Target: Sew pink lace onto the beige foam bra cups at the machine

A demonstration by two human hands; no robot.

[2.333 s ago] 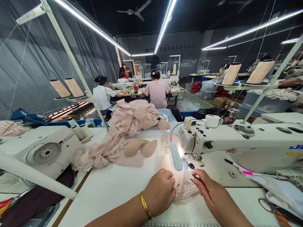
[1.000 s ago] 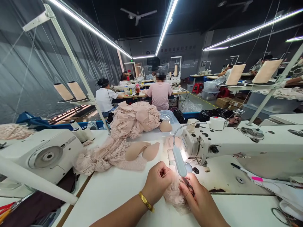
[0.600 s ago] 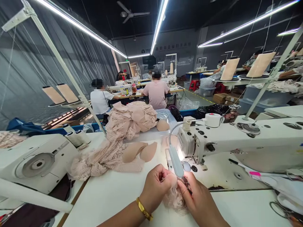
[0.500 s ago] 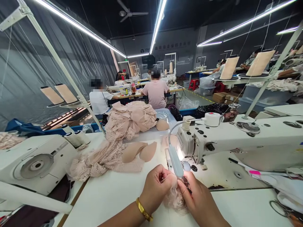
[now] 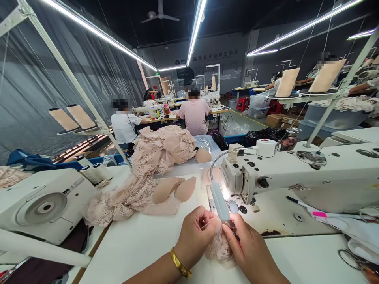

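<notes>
Both my hands work a small piece of pink lace (image 5: 218,249) on the white table, just in front of the sewing machine's needle area. My left hand (image 5: 195,234), with a gold bangle and ring, is curled shut, pinching the lace's upper edge. My right hand (image 5: 247,246) is closed too, gripping the lace together with a small dark tool, maybe thread snips (image 5: 233,232). The machine's gooseneck lamp (image 5: 219,201) hangs right above my fingers.
A white sewing machine (image 5: 296,173) fills the right side, another machine (image 5: 44,201) the left. A heap of pink lace (image 5: 154,165) and foam cups (image 5: 177,188) lie at centre back. Scissors (image 5: 353,258) rest at the right edge. Other people sit sewing further back.
My hands have come closer together and nearer the lamp since the earliest frame, bunching the lace between them. Over the last half second they hardly move.
</notes>
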